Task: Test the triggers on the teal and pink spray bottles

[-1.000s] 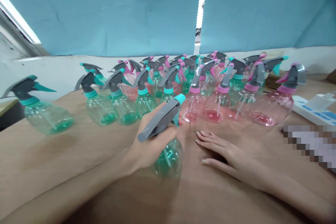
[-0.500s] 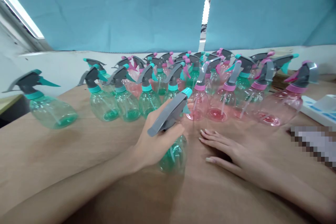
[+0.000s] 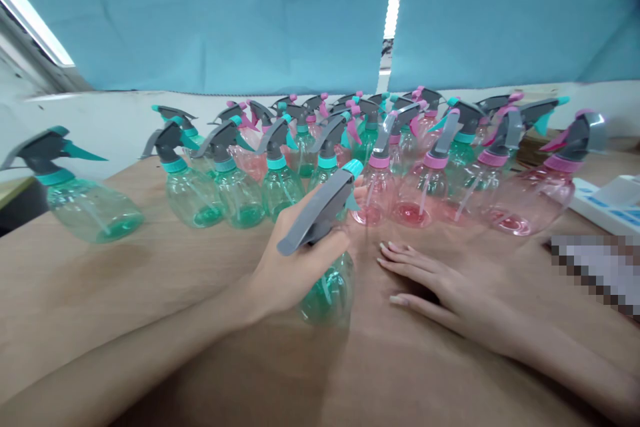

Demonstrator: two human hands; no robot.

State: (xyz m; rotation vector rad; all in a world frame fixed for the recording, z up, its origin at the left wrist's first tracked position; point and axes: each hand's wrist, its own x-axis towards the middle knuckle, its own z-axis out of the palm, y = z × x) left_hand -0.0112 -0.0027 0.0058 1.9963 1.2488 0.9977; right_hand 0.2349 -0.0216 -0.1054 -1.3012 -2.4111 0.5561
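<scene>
My left hand (image 3: 290,260) is wrapped round the neck of a green spray bottle (image 3: 327,293) with a grey trigger head and a teal nozzle. The bottle stands nearly upright on the brown table (image 3: 210,373); its collar is hidden by my fingers. Flat on the tabletop to the right lies my right hand (image 3: 440,280), fingers spread, holding nothing. Just beyond it stand a pink spray bottle (image 3: 413,210) and others with pink collars. Behind my left hand are several green spray bottles, among them one (image 3: 247,200) with a teal collar.
A lone green spray bottle (image 3: 95,207) stands at the far left. More green and pink bottles crowd the back. At the right are a white and blue object (image 3: 607,207) and a pixelated flat item (image 3: 600,273). Blue sheeting (image 3: 240,20) hangs behind.
The view has shifted slightly, so most things sit a little further left and higher. Both hands keep their poses, and the left still holds the green spray bottle.
</scene>
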